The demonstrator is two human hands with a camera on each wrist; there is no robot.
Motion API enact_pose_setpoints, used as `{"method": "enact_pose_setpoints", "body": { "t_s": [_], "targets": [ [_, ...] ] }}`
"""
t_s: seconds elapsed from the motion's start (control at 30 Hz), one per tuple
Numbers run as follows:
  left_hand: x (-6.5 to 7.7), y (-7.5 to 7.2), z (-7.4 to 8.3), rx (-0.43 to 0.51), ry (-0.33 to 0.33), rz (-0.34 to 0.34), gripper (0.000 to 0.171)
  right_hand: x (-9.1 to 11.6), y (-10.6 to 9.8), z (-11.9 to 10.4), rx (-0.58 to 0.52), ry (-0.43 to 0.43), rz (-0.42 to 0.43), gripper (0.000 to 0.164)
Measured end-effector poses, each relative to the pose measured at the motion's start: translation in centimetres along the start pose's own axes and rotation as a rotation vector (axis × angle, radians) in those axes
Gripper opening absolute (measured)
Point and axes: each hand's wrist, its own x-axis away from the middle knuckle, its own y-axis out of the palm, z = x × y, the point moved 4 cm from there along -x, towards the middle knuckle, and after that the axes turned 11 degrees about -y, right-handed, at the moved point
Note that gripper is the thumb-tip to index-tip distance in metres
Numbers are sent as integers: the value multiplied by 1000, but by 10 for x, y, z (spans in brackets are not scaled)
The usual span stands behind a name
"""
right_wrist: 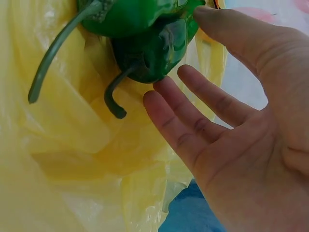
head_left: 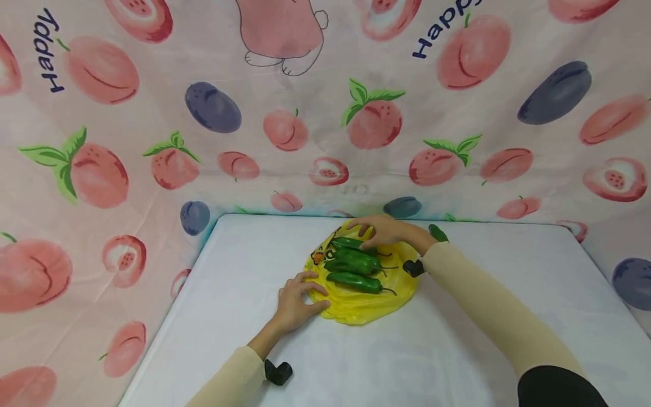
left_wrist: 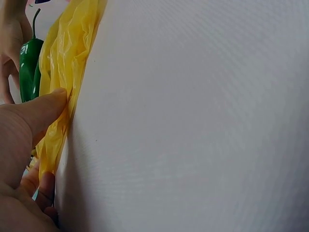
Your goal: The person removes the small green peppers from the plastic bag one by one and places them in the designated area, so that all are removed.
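Note:
Three long green peppers lie side by side on a flattened yellow plastic bag [head_left: 351, 311]: a far pepper [head_left: 348, 243], a middle pepper [head_left: 353, 263] and a near pepper [head_left: 354, 282]. Their stems point right. My left hand [head_left: 296, 302] rests at the bag's left edge, fingers and thumb spread; in the left wrist view its thumb lies on the crumpled plastic. Over the far pepper is my right hand [head_left: 383, 230]. In the right wrist view its thumb touches a pepper [right_wrist: 154, 53], while the other fingers extend loosely beside that pepper.
The bag lies on a white table [head_left: 488, 265] near its back edge. Behind and to the left hangs a fruit-printed cloth [head_left: 325, 113]. A dark printed patch shows on the bag's left part.

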Motion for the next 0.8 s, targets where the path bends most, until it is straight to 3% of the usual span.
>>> {"method": "enact_pose_setpoints", "body": {
  "t_s": [0.8],
  "targets": [
    [1,0,-1,-2,2,13,12,-6,12,-4,89,-17,-86,55]
  ]
}}
